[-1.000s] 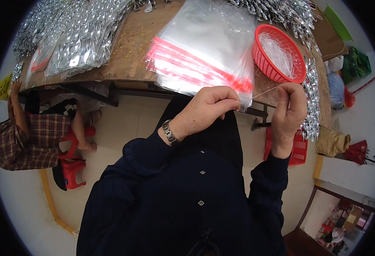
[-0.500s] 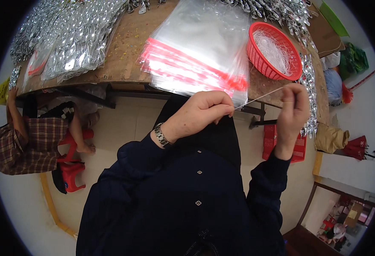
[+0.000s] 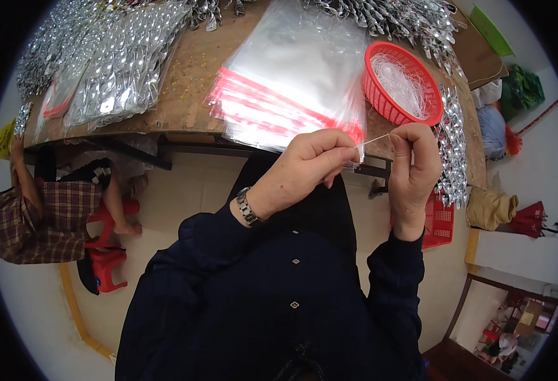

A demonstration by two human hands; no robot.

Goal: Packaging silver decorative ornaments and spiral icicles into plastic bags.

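Observation:
A short white thread (image 3: 375, 139) is stretched between my two hands, just in front of the table's near edge. My left hand (image 3: 311, 166) is closed, thumb pressed against the fingers on one end of it. On the other end my right hand (image 3: 414, 168) pinches with thumb and forefinger. Beyond my left hand lies a fanned stack of clear plastic bags (image 3: 304, 63) with red-banded edges. Behind my right hand stands a red plastic basket (image 3: 372, 86) holding a tangle of clear threads (image 3: 401, 82).
Strings of shiny silver leaf-shaped pieces (image 3: 123, 70) cover the table's left; more hang (image 3: 454, 146) over its right edge. Below stands a red crate (image 3: 440, 222). At far left another person in a plaid shirt (image 3: 44, 219) handles silver pieces, near red stools (image 3: 108, 270).
My right hand has moved left, closer to my left hand, and the thread's visible span has shortened. My left hand has shifted slightly right.

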